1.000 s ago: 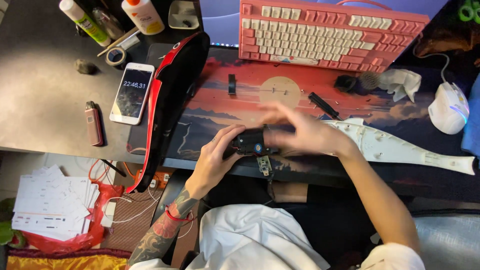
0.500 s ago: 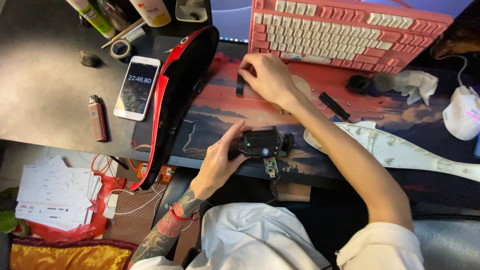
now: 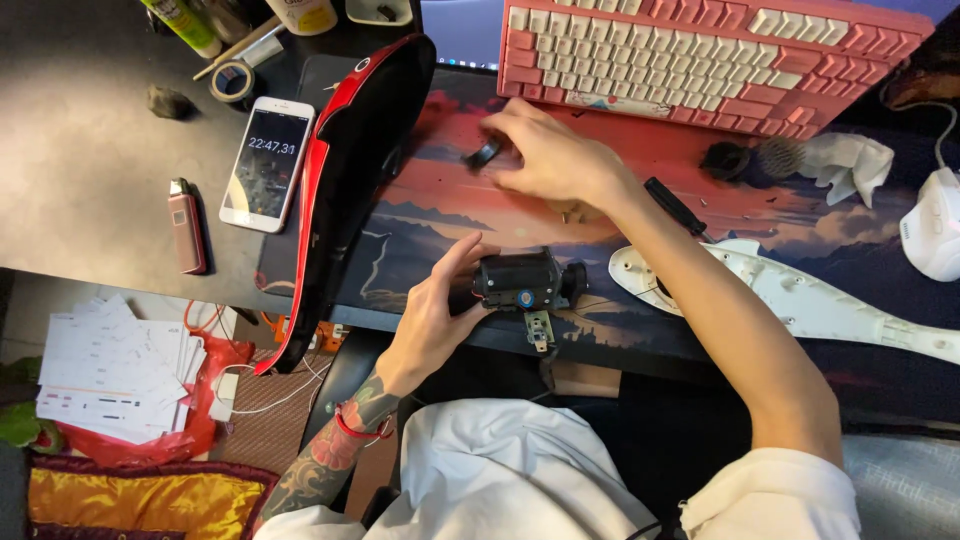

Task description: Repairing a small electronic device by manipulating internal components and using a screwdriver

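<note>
The left hand [image 3: 435, 315] is curled around a small black motor unit [image 3: 522, 282] at the near edge of the counter [image 3: 90, 150], thumb and fingers wrapped on its left end, so it is closed on it. A little circuit board [image 3: 538, 330] hangs off the unit's underside, past the counter edge. The right hand [image 3: 550, 160] is up near the pink keyboard [image 3: 700, 50], fingertips pinched on a small black part [image 3: 484, 153] that sits on the desk mat [image 3: 440, 215]; the pinch looks closed, though the part is blurred.

To handle this well, the left hand should keep the unit level and steady, with the dangling board clear of the counter edge, while the right hand takes the small part by its sides in a firm 2-finger pinch.

Around them: a red and black shell [image 3: 350, 170] lies slanted at the left of the mat, a white shell [image 3: 800, 300] lies at the right, just under the right forearm, and a black screwdriver [image 3: 675, 208] lies beside it. A phone [image 3: 266, 163], a lighter [image 3: 187, 225], a tape roll [image 3: 232, 82] and a white mouse [image 3: 935, 225] sit further out. The forearm crossing the white shell and the screwdriver crowd the path between the 2 hands.
</note>
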